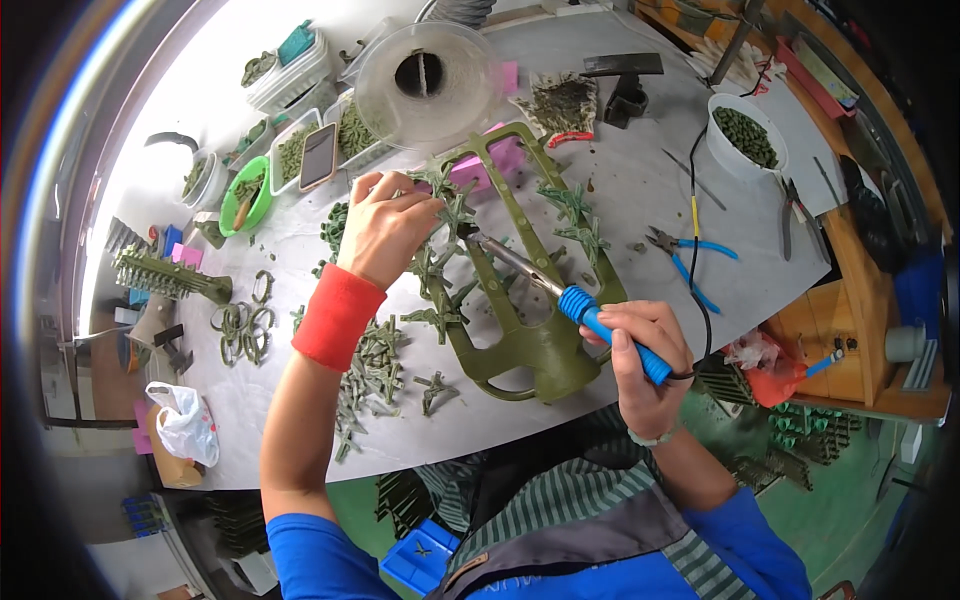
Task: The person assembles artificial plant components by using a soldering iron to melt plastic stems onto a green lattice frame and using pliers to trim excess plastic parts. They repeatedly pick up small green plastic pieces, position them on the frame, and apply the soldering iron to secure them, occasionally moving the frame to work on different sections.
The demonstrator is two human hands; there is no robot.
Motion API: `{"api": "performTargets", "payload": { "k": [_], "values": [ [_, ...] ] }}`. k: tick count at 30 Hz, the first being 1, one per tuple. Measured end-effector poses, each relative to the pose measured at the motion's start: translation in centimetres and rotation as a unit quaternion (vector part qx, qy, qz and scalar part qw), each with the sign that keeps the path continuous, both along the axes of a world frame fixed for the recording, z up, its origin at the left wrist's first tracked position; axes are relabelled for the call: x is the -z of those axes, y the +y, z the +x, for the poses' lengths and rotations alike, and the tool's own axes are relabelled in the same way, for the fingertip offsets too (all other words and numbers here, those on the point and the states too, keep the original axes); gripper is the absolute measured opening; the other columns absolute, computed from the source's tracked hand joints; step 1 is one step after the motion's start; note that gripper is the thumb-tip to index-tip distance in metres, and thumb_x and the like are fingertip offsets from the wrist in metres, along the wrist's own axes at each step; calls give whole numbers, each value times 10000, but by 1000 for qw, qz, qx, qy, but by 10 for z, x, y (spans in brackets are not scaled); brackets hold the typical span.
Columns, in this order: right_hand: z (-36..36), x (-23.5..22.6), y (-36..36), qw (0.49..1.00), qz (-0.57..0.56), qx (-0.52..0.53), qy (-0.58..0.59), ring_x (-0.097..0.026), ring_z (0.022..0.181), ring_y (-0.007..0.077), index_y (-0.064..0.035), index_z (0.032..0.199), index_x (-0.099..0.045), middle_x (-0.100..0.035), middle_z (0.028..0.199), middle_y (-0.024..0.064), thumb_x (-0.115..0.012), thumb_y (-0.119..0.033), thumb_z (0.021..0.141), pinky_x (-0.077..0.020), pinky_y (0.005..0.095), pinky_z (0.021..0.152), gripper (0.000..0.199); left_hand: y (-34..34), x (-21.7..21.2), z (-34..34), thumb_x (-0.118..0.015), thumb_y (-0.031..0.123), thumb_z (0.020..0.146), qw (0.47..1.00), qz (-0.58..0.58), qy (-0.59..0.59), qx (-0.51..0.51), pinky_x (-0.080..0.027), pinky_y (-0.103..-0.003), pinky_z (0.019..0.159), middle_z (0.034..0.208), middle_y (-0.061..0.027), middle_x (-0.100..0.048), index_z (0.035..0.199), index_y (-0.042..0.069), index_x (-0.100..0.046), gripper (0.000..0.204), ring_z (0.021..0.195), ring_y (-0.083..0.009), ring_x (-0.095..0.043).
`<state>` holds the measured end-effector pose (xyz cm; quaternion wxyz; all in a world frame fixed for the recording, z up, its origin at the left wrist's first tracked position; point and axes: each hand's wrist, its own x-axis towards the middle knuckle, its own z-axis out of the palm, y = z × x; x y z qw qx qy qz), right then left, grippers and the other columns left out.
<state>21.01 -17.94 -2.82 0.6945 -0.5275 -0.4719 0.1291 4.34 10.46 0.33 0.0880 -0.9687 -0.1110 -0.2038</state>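
My right hand (648, 358) is closed round the blue handle of a soldering iron (522, 262). Its metal shaft points up and left, the tip close to my left fingers. My left hand (392, 222), above a red wristband (339, 318), pinches what looks like a small green branched piece (455, 212), mostly hidden by the fingers. Both hands work at the left bar of an olive-green frame (562, 368) with long openings. Similar green pieces (583, 238) are attached along its outer bars. More loose pieces (375, 365) lie in a pile below my left forearm.
Blue-handled cutters (690, 262) and dark pliers (790, 215) lie right, near a white bowl of green pellets (742, 135). The iron's black cord crosses there. A clear round tub (430, 90), a phone (318, 158) on containers and a green bowl (245, 197) stand behind.
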Motion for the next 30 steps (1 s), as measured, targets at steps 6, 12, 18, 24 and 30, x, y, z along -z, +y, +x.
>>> {"api": "performTargets", "payload": {
  "k": [6, 12, 18, 24, 30],
  "values": [
    [0, 4, 4, 1000, 11, 3, 2, -704, 842, 243, 74, 1043, -659, -635, 1023, 181, -577, 66, 907, -602, 316, 752, 159, 3, 1, 2, -791, 136, 743, 1000, -4, 6, 12, -426, -396, 971, 994, 2, -749, 1020, 140, -764, 279, 1014, -197, -607],
    [1, 3, 8, 1000, 3, 3, -6, -704, 842, 245, 73, 1033, -662, -634, 1025, 180, -588, 66, 903, -606, 320, 748, 151, 2, 1, 4, -784, 129, 747, 1000, 2, 25, 15, -428, -388, 973, 1001, -7, -748, 1018, 126, -762, 272, 1023, -205, -603],
    [7, -13, -16, 999, -34, -4, 13, -702, 837, 245, 76, 1016, -666, -635, 1021, 180, -589, 78, 892, -606, 323, 752, 146, 0, 0, 6, -784, 126, 741, 999, 4, 27, 21, -425, -387, 986, 986, -15, -748, 1007, 112, -762, 266, 1023, -207, -604],
    [11, -24, -40, 998, -55, -2, 16, -693, 825, 243, 78, 1001, -665, -625, 1022, 190, -547, 65, 908, -607, 336, 746, 151, -7, -8, 7, -697, 135, 768, 999, 12, 35, -2, -414, -369, 978, 961, 7, -707, 959, 117, -720, 194, 1037, -190, -593],
    [12, -25, -53, 997, -62, 4, 41, -673, 809, 261, 88, 984, -643, -593, 1041, 209, -524, -26, 919, -626, 364, 717, 177, -36, -18, -73, -708, 98, 855, 907, -301, -242, -167, -489, -343, 769, 929, -86, -706, 1009, 67, -697, 158, 814, -235, -640]
  ]
}}
